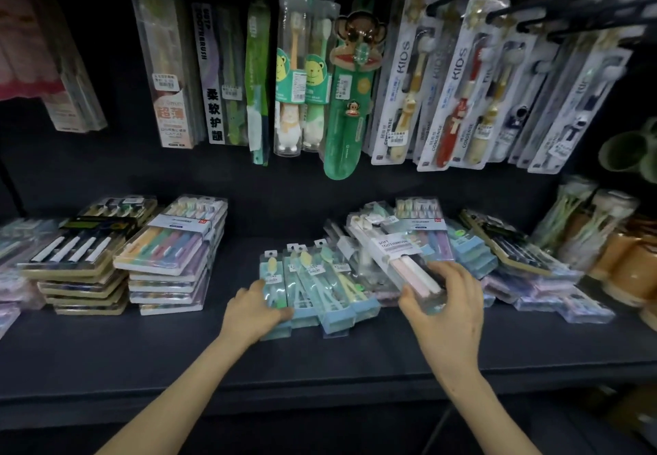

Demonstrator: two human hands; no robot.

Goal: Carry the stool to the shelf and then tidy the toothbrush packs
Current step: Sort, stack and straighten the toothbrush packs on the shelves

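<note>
Several light-blue toothbrush packs (320, 287) lie side by side in the middle of the dark shelf (177, 358). My left hand (254, 312) grips the near end of the leftmost blue pack. My right hand (444, 305) grips the near end of a long clear pack labelled soft toothbrush (394, 255), which lies slanted over a loose heap of packs. The stool is out of view.
Two neat stacks of packs (170, 259) stand at the left of the shelf. A messy pile (515, 259) spreads to the right, with orange cups (625, 266) beyond it. Kids' toothbrushes (458, 81) hang on hooks above. The shelf's front strip is bare.
</note>
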